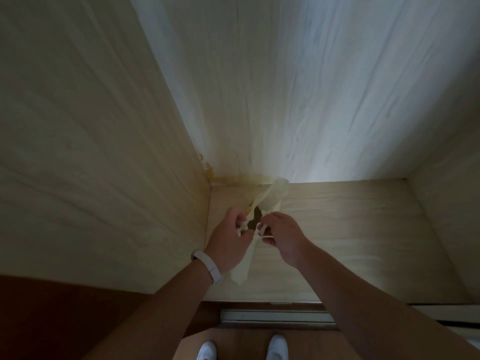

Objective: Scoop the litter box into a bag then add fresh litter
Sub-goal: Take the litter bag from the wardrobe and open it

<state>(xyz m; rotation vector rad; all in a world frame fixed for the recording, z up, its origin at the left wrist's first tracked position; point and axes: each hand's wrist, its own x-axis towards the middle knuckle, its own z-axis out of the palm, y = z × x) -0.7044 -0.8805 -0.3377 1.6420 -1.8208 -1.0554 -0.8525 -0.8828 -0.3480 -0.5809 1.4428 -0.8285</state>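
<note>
A thin pale yellow plastic bag (270,197) hangs in the air in front of me, inside a light wooden closet. My left hand (230,239) pinches its handle loops on one side. My right hand (283,236) pinches the handle loops on the other side. Between the two hands the bag's mouth shows as a small dark gap. One end of the bag sticks up past my hands and another flap (242,268) hangs below them. No litter box, scoop or litter is in view.
Wooden closet walls stand at the left (91,152), back (311,87) and right (446,229), with a floor panel (350,242). A yellowish stain (220,178) marks the back corner. A sliding door track (275,317) runs above my white shoes (278,346).
</note>
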